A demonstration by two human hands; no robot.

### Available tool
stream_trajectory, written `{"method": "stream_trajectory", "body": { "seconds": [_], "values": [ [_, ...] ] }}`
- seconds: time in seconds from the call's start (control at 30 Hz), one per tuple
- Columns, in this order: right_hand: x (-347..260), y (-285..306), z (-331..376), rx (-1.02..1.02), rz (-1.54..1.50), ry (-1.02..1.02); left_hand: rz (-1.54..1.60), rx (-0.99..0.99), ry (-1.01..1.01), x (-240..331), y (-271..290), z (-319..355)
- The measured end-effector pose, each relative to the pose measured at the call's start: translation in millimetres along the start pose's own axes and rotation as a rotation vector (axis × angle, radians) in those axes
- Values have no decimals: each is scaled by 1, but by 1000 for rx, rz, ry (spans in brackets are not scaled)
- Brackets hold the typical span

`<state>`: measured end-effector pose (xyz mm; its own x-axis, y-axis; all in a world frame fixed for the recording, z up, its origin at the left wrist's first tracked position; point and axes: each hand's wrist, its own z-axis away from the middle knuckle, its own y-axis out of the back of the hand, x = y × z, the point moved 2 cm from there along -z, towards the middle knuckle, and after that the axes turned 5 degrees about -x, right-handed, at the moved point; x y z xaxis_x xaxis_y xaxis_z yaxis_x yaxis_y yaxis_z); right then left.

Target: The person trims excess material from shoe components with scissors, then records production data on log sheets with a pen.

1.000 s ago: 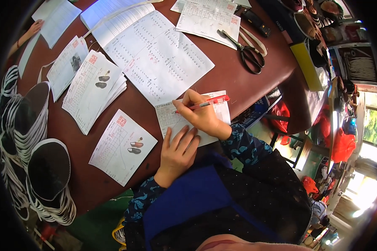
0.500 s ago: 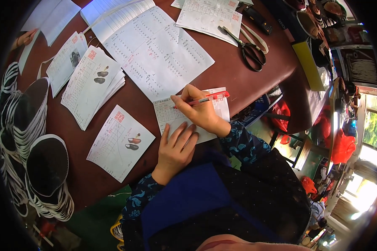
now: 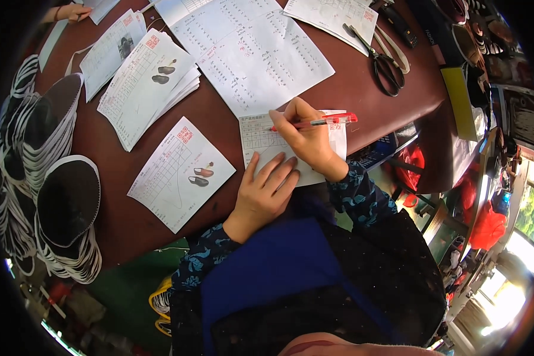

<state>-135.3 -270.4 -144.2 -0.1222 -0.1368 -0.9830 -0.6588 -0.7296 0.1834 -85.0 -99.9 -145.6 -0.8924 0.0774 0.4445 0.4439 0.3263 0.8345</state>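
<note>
My right hand (image 3: 314,145) pinches a red-and-clear pen (image 3: 341,118). Its tip meets a printed form (image 3: 254,141) with a table grid on it. Flat on the lower part of that form lies my left hand (image 3: 264,191), fingers stretched and slightly spread. Just beyond the form an open notebook (image 3: 267,53) shows rows of handwriting. To the left of my hands is a single sheet (image 3: 169,166) printed with a grid, a red square code and a picture of shoes.
Farther left are a stack of similar sheets (image 3: 139,89) and piled white-edged black shoe pieces (image 3: 68,202). Black-handled scissors (image 3: 388,74) lie at the far right, by more papers (image 3: 332,15) and a black device (image 3: 400,26). Another person's hand (image 3: 71,12) shows at the far left.
The whole view has shifted, so the tabletop things appear farther up and mostly to the right. The pen stays in my right hand and the left hand stays on the form.
</note>
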Motion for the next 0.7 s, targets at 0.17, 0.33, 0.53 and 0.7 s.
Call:
{"method": "stream_trajectory", "body": {
  "seconds": [0.17,0.33,0.53,0.7],
  "values": [
    [2,-2,0,21,-3,24,-1,0,-10,1,2,-1],
    [0,-1,1,-50,79,-20,-11,-16,-2,0,0,2],
    [7,1,1,-46,24,-29,-11,-11,-15,1,2,-3],
    [4,1,1,-50,23,-21,-20,-13,-15,0,1,-2]
  ]
}}
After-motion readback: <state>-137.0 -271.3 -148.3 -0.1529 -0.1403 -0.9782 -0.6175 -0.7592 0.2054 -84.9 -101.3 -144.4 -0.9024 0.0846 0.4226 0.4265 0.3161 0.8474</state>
